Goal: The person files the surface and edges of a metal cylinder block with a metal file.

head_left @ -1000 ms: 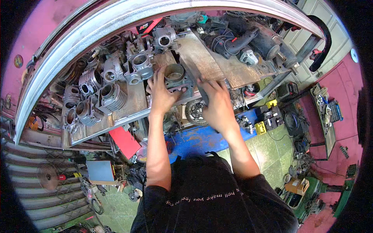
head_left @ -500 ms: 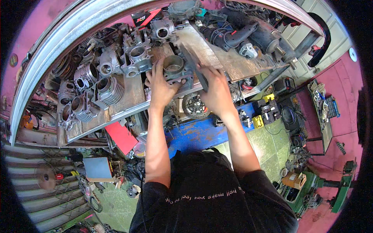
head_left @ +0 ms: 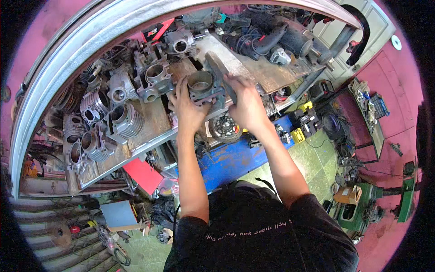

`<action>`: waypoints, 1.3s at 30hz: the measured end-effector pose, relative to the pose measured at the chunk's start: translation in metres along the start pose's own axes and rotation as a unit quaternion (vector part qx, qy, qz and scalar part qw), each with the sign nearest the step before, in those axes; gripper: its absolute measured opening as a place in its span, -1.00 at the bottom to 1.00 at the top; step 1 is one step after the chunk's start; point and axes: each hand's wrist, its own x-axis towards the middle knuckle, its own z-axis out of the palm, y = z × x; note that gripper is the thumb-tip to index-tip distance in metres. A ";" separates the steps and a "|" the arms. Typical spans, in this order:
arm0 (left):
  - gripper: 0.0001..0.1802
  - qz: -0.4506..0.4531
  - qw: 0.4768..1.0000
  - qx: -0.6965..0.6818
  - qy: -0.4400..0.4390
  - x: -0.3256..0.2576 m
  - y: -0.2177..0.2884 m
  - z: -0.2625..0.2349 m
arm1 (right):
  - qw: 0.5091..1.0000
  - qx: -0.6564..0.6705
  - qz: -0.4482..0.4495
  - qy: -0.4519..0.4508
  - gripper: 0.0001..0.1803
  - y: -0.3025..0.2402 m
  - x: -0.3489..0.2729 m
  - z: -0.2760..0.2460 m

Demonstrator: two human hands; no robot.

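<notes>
Plainly, both hands (head_left: 217, 106) grip a grey metal engine cylinder (head_left: 201, 86), bore upward.

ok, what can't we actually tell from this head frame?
- Underside of the cylinder: faces the bench.
- Left hand grip: its fingers curl behind the cylinder's edge, out of sight.
- Right hand: it covers the lower part of the flat grey piece, so the hold is unclear.
- Round finned part: partly behind the right wrist.
- Power tools: near the rim, bent, small.
</notes>
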 end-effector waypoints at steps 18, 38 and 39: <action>0.26 -0.006 1.000 0.007 -0.011 -0.005 0.000 -0.006 | 0.996 -0.078 0.028 -0.020 -0.11 -0.032 -0.039 -0.013; 0.21 -0.016 1.000 -0.006 -0.016 -0.005 -0.003 -0.005 | 0.989 -0.147 0.001 -0.017 -0.12 -0.044 -0.075 -0.031; 0.21 -0.015 1.000 -0.004 -0.018 -0.004 -0.002 -0.007 | 0.985 -0.173 -0.021 -0.015 -0.11 -0.049 -0.077 -0.031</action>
